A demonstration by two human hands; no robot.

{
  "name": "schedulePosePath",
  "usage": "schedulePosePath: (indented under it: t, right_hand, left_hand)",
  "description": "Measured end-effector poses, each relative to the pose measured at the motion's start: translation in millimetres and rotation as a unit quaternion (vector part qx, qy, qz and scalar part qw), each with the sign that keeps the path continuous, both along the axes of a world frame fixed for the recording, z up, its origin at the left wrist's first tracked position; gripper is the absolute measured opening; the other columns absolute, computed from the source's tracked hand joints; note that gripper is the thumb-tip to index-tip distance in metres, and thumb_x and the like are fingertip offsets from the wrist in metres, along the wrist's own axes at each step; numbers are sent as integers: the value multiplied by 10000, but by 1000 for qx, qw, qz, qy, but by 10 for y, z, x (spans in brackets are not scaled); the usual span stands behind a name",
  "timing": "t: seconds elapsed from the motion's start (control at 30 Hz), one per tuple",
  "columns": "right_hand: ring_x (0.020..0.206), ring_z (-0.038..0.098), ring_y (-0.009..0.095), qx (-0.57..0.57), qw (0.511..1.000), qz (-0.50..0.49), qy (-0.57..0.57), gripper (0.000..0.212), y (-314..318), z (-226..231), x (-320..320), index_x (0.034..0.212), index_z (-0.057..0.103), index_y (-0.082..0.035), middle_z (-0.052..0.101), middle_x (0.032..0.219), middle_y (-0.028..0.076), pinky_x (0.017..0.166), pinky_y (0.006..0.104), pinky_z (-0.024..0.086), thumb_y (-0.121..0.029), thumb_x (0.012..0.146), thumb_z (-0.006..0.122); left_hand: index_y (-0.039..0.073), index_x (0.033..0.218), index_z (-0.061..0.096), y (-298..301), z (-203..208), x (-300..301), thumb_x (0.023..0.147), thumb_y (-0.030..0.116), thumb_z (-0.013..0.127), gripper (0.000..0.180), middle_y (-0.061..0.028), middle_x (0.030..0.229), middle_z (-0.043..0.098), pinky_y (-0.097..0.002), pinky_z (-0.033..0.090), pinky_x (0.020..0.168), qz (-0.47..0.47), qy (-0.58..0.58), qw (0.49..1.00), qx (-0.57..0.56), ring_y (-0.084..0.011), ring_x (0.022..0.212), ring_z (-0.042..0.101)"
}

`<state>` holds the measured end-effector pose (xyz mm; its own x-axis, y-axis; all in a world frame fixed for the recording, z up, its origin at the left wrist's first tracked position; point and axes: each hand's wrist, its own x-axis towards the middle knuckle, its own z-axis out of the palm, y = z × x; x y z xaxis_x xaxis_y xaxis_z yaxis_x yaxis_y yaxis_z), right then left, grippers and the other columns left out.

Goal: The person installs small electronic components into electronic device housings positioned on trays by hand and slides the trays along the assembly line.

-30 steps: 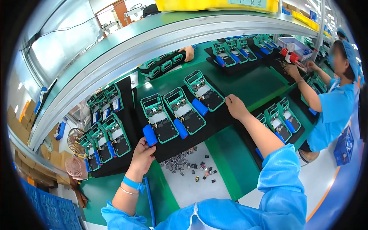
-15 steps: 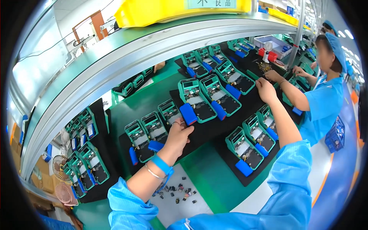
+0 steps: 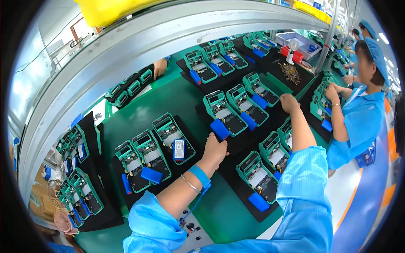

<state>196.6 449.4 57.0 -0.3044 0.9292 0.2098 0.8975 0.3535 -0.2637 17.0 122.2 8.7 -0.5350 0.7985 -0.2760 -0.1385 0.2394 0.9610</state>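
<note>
Three open green device housings (image 3: 225, 113), each with a blue battery pack (image 3: 220, 129) by its lower end, lie on a black-covered board (image 3: 241, 141). My left hand (image 3: 216, 149) has its fingers closed at the board's near left corner, just below the leftmost battery. At the far right end, my right hand (image 3: 290, 103) is closed on the board's edge, beside the third housing (image 3: 260, 89). The fingertips of both hands are partly hidden. A blue strap (image 3: 199, 176) with a cord and a metal bangle circle my left wrist.
Similar boards with housings lie left (image 3: 143, 154), near right (image 3: 257, 177) and behind (image 3: 202, 65). Small dark parts (image 3: 190, 227) lie by my left sleeve. A metal shelf beam (image 3: 126, 50) crosses above. A co-worker in blue (image 3: 358, 109) works at right, near a small fan (image 3: 292, 48).
The board between my hands has shifted right over the table, uncovering the third housing of the left group. The view has shifted too. The co-worker's hand has drawn back from the small metal parts.
</note>
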Motion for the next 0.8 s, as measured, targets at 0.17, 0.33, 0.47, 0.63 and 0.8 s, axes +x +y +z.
schedulePosePath:
  t: [0.17,0.33,0.47,0.63,0.8]
  right_hand:
    - [1358,463,395,9,965,221,143,658,-28,-176,-150,1388,571,-69,496,1453,256,1129,434,378,-513,907,632]
    - [1375,448,391,-12,968,247,36,618,-14,-91,-148,1374,594,-104,491,1457,255,1129,432,377,-502,904,649]
    - [1316,521,343,-22,949,314,29,646,349,-136,124,1354,589,-21,570,1387,214,1105,412,411,-330,803,729]
    - [1162,624,372,52,959,276,26,589,523,-191,-14,1256,628,14,659,1224,232,1009,427,479,-333,792,732]
    - [1231,585,366,30,959,276,-56,571,937,-149,172,1268,622,25,639,1272,232,1046,415,451,-346,845,724]
  left_hand:
    - [-6,1459,321,-106,-94,115,972,161,586,579,-122,1378,466,-402,443,1070,-80,41,995,54,-254,1252,503]
    - [-35,1576,63,-778,540,284,965,194,622,859,-205,1652,141,-392,288,1192,-92,-11,994,52,-304,1533,169]
    - [-64,1562,116,-1373,836,213,961,237,629,845,-239,1627,196,-403,267,1203,-72,-12,993,98,-335,1508,233]
    - [49,1552,293,-2060,1036,-25,972,108,591,656,-140,1494,437,-358,377,1111,55,5,995,85,-234,1367,438]
    - [-70,1506,308,-2520,1066,-69,974,204,626,677,-215,1451,460,-365,359,1129,144,58,986,65,-265,1362,450]
